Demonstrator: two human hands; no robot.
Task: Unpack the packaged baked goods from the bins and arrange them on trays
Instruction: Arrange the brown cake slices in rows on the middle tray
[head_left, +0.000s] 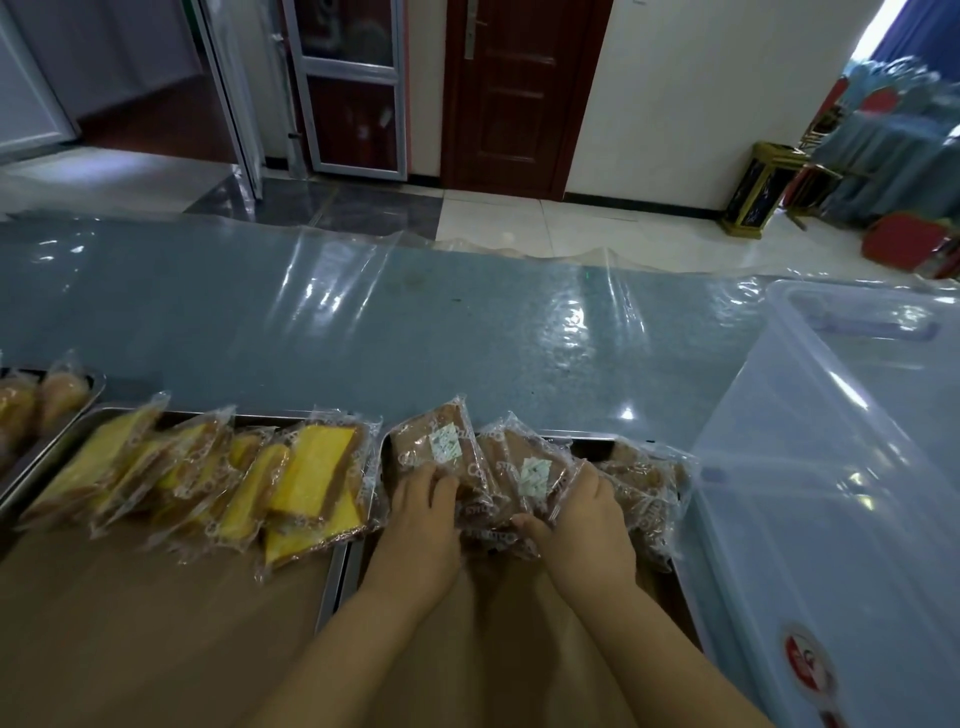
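Note:
Several clear-wrapped brown cake slices (441, 447) stand in a leaning row at the far end of a metal tray (592, 441) lined with brown paper. My left hand (423, 512) grips the leftmost packets of the row. My right hand (587, 512) grips the packets in the middle, one with a white label (535, 475). More brown packets (647, 493) lie right of my right hand. To the left, a second tray (335, 577) holds a row of wrapped yellow cake slices (311, 473). A clear plastic bin (841, 467) stands at the right.
A third tray (96, 382) with wrapped pale buns (62, 392) sits at the far left. The table (415, 322) has a blue cloth under clear plastic sheeting. Beyond the table lie a tiled floor, a brown door (511, 93) and stacked chairs (909, 156).

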